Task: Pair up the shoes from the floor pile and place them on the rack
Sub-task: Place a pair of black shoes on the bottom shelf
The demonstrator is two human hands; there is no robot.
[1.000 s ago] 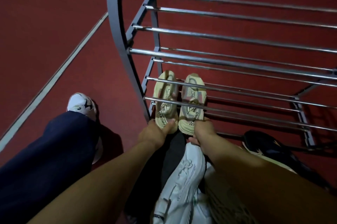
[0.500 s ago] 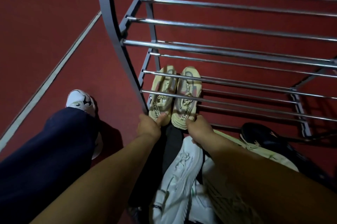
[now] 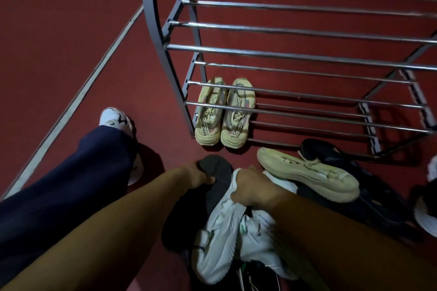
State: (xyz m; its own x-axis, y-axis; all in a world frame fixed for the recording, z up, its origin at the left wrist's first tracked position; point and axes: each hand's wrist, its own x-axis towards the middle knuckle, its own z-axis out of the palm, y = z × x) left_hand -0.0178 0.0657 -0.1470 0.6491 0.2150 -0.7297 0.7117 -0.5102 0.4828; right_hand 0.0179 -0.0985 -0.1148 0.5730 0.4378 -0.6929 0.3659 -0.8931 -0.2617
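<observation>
Left hand (image 3: 197,176) curls round dark grey flat shoe (image 3: 214,170); right hand (image 3: 253,190) grips white mesh sneaker (image 3: 220,226), both arms reaching down.

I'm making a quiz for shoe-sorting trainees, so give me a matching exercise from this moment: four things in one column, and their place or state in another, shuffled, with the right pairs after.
Things
1. cream pair
2. single cream shoe
3. dark shoe
4. white shoe

Place or state
A. gripped by the left hand
B. side by side on the lowest tier of the rack, at its left end
C. under the right hand, in the pile
D. lying on its side on top of the pile, sole showing

Pairs: 1-B, 2-D, 3-A, 4-C
</observation>
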